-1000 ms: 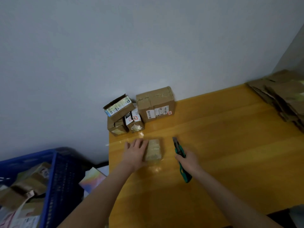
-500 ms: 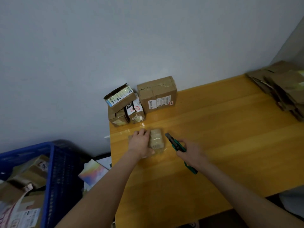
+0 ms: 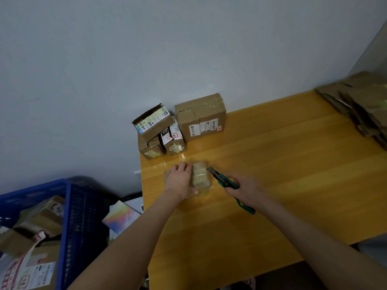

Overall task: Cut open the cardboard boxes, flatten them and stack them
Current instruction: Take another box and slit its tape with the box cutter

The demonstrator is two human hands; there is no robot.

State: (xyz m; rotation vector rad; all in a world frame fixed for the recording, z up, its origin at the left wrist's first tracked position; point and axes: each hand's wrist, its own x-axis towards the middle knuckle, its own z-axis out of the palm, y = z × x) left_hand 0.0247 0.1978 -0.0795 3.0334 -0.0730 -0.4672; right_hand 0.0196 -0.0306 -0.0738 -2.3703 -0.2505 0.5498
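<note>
A small taped cardboard box (image 3: 200,176) lies on the yellow wooden table (image 3: 272,174) near its left edge. My left hand (image 3: 181,181) grips the box from its left side, fingers curled over the top. My right hand (image 3: 244,190) holds a green utility knife (image 3: 225,183), its blade tip touching the box's upper right edge. Behind, against the wall, stand a larger sealed box (image 3: 201,117) and three smaller boxes (image 3: 160,132) piled together. A stack of flattened cardboard (image 3: 360,105) lies at the table's far right.
A blue plastic crate (image 3: 69,222) with several parcels stands on the floor to the left. A colourful flat item (image 3: 120,216) lies between crate and table. The grey wall runs behind the table.
My left hand has shifted from lying flat beside the small box to gripping it. My right hand has brought the knife's blade from apart to the box's right edge.
</note>
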